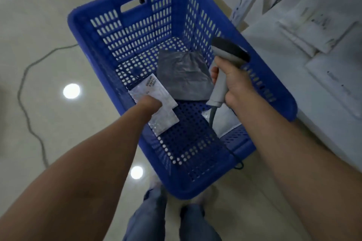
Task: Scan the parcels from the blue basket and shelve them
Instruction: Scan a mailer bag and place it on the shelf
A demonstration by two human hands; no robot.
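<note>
Here, the left hand (150, 103) pinches a small silver-white labelled packet (156, 91) over the perforated blue plastic basket's (137, 35) left edge (its print is too blurred to read). The right hand's (233, 82) fingers wrap a grey handheld scanner (220, 86) above a crumpled grey poly bag (184, 76) by the right wall. The basket's middle floor is open; a white parcel (225, 121) hides partly under the forearm.

One blue basket (109, 9), one scanner (221, 86), three parcels — silver parcel (150, 86), grey parcel (182, 76), white parcel (225, 123)
</note>
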